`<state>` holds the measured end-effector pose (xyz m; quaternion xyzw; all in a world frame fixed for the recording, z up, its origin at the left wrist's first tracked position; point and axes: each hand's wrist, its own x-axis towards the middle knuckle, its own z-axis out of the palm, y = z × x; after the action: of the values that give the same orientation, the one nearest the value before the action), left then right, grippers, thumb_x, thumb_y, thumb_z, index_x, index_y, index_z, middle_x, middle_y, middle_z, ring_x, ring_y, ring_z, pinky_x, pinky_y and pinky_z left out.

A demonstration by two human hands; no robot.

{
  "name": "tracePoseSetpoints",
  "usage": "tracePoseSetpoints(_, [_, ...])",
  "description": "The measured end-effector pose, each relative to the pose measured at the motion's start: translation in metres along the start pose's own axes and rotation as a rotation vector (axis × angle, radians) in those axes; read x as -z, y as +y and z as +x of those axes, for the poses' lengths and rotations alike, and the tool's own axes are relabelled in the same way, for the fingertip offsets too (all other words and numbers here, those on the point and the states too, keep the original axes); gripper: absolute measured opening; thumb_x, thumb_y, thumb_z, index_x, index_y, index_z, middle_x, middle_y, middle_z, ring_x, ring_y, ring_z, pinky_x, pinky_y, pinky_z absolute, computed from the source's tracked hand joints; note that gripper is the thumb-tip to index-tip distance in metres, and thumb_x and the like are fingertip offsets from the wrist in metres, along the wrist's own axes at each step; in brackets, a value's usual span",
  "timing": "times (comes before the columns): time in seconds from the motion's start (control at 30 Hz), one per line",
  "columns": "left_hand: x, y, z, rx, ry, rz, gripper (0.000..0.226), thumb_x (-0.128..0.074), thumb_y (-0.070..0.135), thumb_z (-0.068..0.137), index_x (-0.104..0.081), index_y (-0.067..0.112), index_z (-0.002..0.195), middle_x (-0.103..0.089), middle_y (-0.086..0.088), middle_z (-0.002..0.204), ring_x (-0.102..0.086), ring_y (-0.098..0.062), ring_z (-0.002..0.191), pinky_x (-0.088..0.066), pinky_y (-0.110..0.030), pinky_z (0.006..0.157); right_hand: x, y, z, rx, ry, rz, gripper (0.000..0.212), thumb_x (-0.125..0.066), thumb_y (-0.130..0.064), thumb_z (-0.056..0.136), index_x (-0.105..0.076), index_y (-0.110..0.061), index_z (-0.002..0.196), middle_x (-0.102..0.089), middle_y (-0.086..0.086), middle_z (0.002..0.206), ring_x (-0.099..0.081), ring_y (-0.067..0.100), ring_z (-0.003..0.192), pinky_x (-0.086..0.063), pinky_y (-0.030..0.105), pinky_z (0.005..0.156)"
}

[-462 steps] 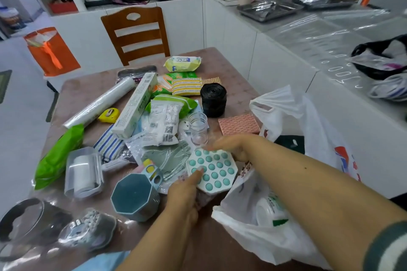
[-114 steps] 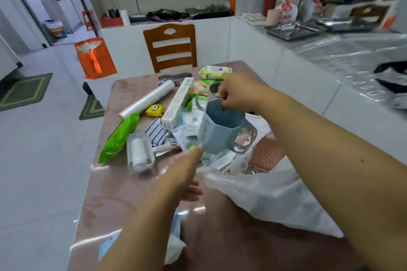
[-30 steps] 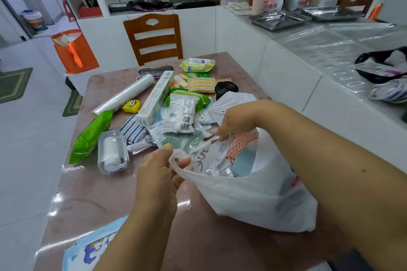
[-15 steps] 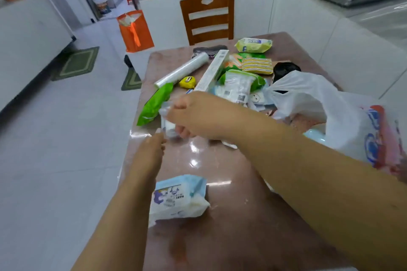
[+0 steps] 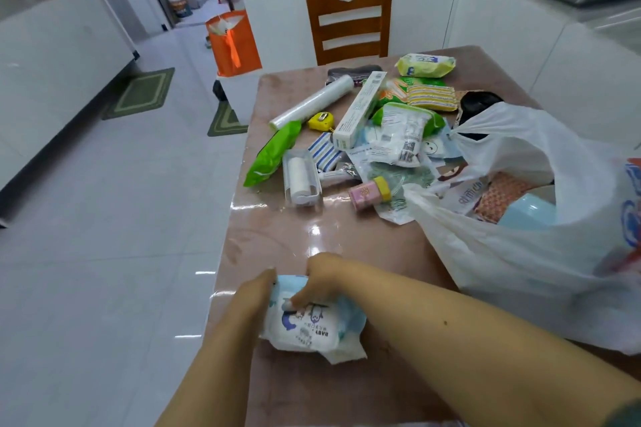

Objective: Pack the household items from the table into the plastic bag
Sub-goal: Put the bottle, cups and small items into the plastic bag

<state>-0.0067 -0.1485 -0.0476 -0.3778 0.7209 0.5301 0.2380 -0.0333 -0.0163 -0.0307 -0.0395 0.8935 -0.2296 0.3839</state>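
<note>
Both hands have dropped back to the near end of the bench (image 5: 312, 239) since half a second ago, when the right one reached over the lint roller, and they now close on the blue-and-white wipes pack (image 5: 308, 326) from either side. Left hand (image 5: 255, 295) presses its fingers against the pack's left edge, while the right hand (image 5: 321, 279) curls over the far edge with the thumb down on the printed top, so the pack is gripped between them, resting on the bench near its left corner. White plastic bag (image 5: 520, 253) sits open at the right, holding a pale blue cup (image 5: 527, 217) and a patterned cloth (image 5: 499, 198). Beyond lie the lint roller (image 5: 301, 177), a green pouch (image 5: 274, 152), a pink bottle (image 5: 369, 193) and a yellow tape measure (image 5: 321, 121).
</note>
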Motion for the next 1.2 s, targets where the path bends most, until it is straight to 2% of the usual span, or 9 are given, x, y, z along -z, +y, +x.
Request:
tracePoseSetpoints(0.27, [0.001,0.036,-0.026,-0.201,0.048,-0.183,0.051,-0.040,0.054,0.094,-0.062,0.007,0.094,-0.066,-0.020,0.092,-0.063,-0.034,0.084,-0.051,-0.042,0.083,0.021,-0.011,-0.028,0.113,0.175,0.222,0.050,-0.078,-0.043,0.071,-0.066,-0.011,0.108,-0.065,0.004,0.092,-0.065,0.023,0.087,-0.051,0.029,0.073])
tracePoseSetpoints(0.37, [0.005,0.082,-0.070,-0.332,0.000,-0.392,0.046,-0.038,0.048,0.097,-0.061,0.008,0.100,-0.061,-0.015,0.085,-0.057,-0.026,0.070,-0.044,-0.033,0.063,0.067,-0.030,-0.073,0.274,0.437,0.112,0.044,-0.078,-0.041,0.072,-0.066,-0.013,0.103,-0.065,0.004,0.091,-0.062,0.024,0.084,-0.041,0.025,0.063])
tracePoseSetpoints(0.47, [0.000,0.128,-0.123,-0.524,-0.178,-0.576,0.043,-0.034,0.045,0.098,-0.059,0.010,0.094,-0.065,-0.014,0.102,-0.064,-0.019,0.082,-0.050,-0.030,0.071,0.120,-0.030,-0.134,0.402,0.716,0.049,0.034,-0.077,-0.038,0.073,-0.059,-0.016,0.092,-0.062,-0.001,0.082,-0.058,0.019,0.076,-0.037,0.025,0.053])
tracePoseSetpoints(0.57, [-0.021,0.164,-0.158,-0.663,-0.307,-0.739,0.037,-0.043,0.043,0.095,-0.058,0.010,0.100,-0.066,-0.009,0.095,-0.068,-0.019,0.091,-0.057,-0.031,0.076,0.172,0.002,-0.185,0.448,0.844,0.260,0.035,-0.080,-0.033,0.072,-0.062,-0.015,0.095,-0.067,-0.001,0.089,-0.065,0.017,0.081,-0.054,0.032,0.068])
tracePoseSetpoints(0.67, [-0.051,0.175,-0.156,-0.694,-0.106,-0.353,0.024,-0.048,0.040,0.093,-0.056,0.017,0.093,-0.056,-0.009,0.099,-0.057,-0.017,0.079,-0.048,-0.032,0.073,0.217,0.058,-0.203,0.387,0.856,0.707,0.031,-0.083,-0.025,0.070,-0.062,-0.015,0.090,-0.073,0.006,0.086,-0.073,0.021,0.078,-0.060,0.041,0.072])
tracePoseSetpoints(0.8, [-0.112,0.147,-0.132,-0.540,-0.235,0.325,0.045,-0.062,0.049,0.083,-0.051,0.012,0.107,-0.064,-0.018,0.090,-0.063,-0.026,0.062,-0.052,-0.034,0.061,0.243,0.124,-0.172,0.125,0.963,0.827,0.032,-0.082,-0.019,0.073,-0.051,-0.016,0.078,-0.067,0.011,0.087,-0.068,0.026,0.083,-0.058,0.040,0.071])
tracePoseSetpoints(0.93, [-0.150,0.133,-0.123,-0.420,-0.400,0.131,0.011,-0.064,-0.003,0.084,-0.056,-0.002,0.092,-0.064,-0.022,0.076,-0.064,-0.025,0.056,-0.056,-0.033,0.057,0.224,0.160,-0.121,-0.158,0.870,0.649,0.041,-0.081,-0.028,0.072,-0.056,-0.007,0.097,-0.066,0.011,0.096,-0.065,0.027,0.086,-0.057,0.038,0.072])
tracePoseSetpoints(1.03, [-0.157,0.140,-0.121,-0.364,-0.373,-0.255,0.028,-0.044,-0.016,0.089,-0.051,0.002,0.109,-0.063,-0.021,0.077,-0.064,-0.015,0.045,-0.056,-0.028,0.053,0.210,0.170,-0.104,-0.259,0.769,0.572,0.046,-0.075,-0.027,0.080,-0.057,0.001,0.112,-0.065,0.018,0.104,-0.066,0.032,0.093,-0.057,0.043,0.079])
tracePoseSetpoints(1.2, [-0.162,0.147,-0.121,-0.138,-0.495,-0.622,0.039,-0.034,-0.017,0.089,-0.042,-0.008,0.126,-0.043,-0.024,0.140,-0.071,-0.018,0.054,-0.058,-0.037,0.065,0.198,0.176,-0.106,-0.526,0.283,0.133,0.038,-0.054,-0.036,0.096,-0.058,-0.005,0.119,-0.062,0.013,0.126,-0.063,0.030,0.089,-0.048,0.037,0.093])
